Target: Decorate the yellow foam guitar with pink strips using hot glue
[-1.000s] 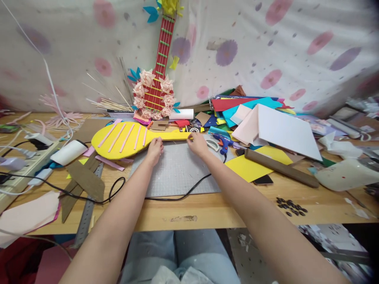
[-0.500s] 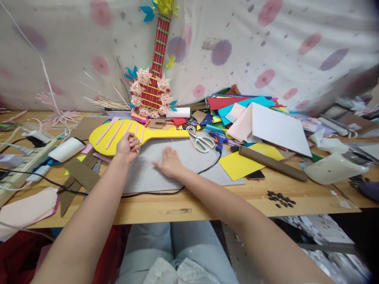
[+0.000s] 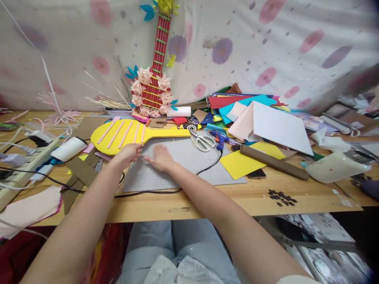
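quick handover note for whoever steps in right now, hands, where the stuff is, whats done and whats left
Left hand: open, fingertips at the near edge of the yellow guitar cutout, no grip.
Right hand: open, flat on the grey cutting mat, blurred.
Cutout lies flat at the mat's far edge.
Done: five pink strips on its body.
Left: the neck is bare.
Scissors and glue gun lie right of the hands.
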The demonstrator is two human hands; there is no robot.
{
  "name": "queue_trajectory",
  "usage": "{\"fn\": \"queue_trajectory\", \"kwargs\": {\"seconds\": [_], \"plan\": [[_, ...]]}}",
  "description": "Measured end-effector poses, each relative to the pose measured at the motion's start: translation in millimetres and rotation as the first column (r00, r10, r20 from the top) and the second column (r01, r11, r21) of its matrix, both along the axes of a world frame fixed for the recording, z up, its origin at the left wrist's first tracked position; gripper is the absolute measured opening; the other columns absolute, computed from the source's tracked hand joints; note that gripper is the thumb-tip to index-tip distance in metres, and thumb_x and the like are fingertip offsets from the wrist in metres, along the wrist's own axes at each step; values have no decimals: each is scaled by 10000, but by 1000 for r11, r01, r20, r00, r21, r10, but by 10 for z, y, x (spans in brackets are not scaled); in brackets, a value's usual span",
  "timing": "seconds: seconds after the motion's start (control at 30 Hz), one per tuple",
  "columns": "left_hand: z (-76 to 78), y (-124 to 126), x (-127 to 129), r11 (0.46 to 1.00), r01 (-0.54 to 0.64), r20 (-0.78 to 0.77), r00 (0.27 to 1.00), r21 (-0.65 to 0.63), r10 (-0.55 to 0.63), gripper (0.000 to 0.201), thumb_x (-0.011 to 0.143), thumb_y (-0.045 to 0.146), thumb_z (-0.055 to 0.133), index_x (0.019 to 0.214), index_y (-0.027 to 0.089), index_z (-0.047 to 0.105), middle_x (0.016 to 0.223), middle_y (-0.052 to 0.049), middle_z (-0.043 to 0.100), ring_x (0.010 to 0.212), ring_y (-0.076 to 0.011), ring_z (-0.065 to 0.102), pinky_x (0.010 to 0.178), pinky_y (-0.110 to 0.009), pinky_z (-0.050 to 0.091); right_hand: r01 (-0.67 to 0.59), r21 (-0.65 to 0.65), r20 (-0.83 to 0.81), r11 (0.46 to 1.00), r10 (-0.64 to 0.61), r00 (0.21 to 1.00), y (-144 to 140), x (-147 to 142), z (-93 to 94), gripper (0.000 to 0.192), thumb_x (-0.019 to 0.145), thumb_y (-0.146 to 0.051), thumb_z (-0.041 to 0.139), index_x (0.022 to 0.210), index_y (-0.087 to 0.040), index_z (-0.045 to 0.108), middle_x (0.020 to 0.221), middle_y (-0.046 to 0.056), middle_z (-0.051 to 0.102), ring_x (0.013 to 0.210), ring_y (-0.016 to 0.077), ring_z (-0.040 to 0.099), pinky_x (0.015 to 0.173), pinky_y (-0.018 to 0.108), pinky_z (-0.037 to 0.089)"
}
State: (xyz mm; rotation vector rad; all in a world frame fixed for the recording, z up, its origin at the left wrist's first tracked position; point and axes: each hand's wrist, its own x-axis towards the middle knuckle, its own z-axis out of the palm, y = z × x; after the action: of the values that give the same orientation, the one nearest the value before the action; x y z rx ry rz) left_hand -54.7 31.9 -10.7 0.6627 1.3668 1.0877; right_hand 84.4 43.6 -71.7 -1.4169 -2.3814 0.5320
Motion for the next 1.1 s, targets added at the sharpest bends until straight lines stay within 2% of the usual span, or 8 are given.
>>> {"fn": "queue_trajectory", "kwargs": {"seconds": [0.07, 0.13, 0.23, 0.4, 0.57, 0.73, 0.87, 1.1], "plan": [[-2, 16, -4, 997, -62, -6, 998, 55, 62, 145, 814, 75, 390, 750, 129, 509, 444, 74, 338, 260, -22, 253, 258, -105, 136, -392, 56, -67, 918, 395, 916, -21, -158, 43, 603, 860, -502, 393, 1346, -146, 383, 1429, 120, 335, 1333, 203, 273, 1078, 356, 228], [41, 28, -38, 982, -157, 39, 987, 106, 153, 151, 817, 65, 371, 768, 136, 496, 476, 64, 366, 282, -24, 302, 263, -101, 159, -443, 127, -88, 887, 455, 886, 29, -62, 73, 624, 846, -471, 446, 1369, -146, 347, 1452, 102, 294, 1352, 169, 227, 1087, 300, 212], [116, 29, -105, 974, -206, 157, 969, 98, 189, 121, 814, 69, 388, 767, 139, 474, 532, 39, 418, 345, -32, 403, 268, -88, 182, -27, 93, -65, 995, 33, 997, 148, 454, 46, 690, 857, -499, 395, 1371, -44, 319, 1448, 172, 270, 1363, 215, 192, 1100, 336, 173], [132, 7, -72, 979, -183, 374, 917, 94, 136, 224, 893, 177, 337, 688, 143, 422, 464, 81, 330, 278, 0, 255, 248, -93, 130, 296, 72, 142, 952, -304, 942, 40, 784, -106, 811, 861, -574, 279, 1351, 72, 281, 1438, 272, 199, 1363, 322, 130, 1094, 454, 100], [197, 11, 47, 958, -258, 466, 868, 124, 174, 278, 916, 209, 314, 653, 159, 387, 430, 96, 261, 264, -4, 220, 253, -112, 119, -137, 100, 74, 986, 130, 989, -264, -276, -118, 814, 794, -616, 395, 1345, -20, 330, 1426, 225, 283, 1342, 320, 202, 1076, 473, 157], [304, 43, -64, 905, -378, 543, 810, 196, 221, 272, 928, 228, 292, 692, 157, 407, 479, 78, 324, 315, 1, 281, 303, -87, 202, -610, 294, -7, 736, 640, 768, -245, -599, 105, 305, 846, -318, 482, 1103, -182, 574, 1191, 78, 572, 1178, 170, 435, 1003, 306, 298], [164, 79, 36, 927, -346, 465, 851, 144, 246, 206, 889, 177, 360, 689, 154, 406, 518, 56, 369, 379, -17, 370, 329, -83, 234, -139, 202, -32, 969, 148, 988, -16, 51, 162, 383, 932, -314, 293, 879, -126, 622, 911, 102, 648, 902, 165, 559, 807, 283, 393], [-452, 166, 992, 954, -49, -275, 952, 295, 133, 151, 807, 122, 452, 667, 157, 498, 607, 10, 467, 504, -79, 451, 459, -169, 351, 293, 100, -141, 951, -278, 950, 228, 966, 64, 481, 928, -427, 251, 732, -170, 607, 707, 26, 617, 700, 134, 564, 638, 223, 347]]}}
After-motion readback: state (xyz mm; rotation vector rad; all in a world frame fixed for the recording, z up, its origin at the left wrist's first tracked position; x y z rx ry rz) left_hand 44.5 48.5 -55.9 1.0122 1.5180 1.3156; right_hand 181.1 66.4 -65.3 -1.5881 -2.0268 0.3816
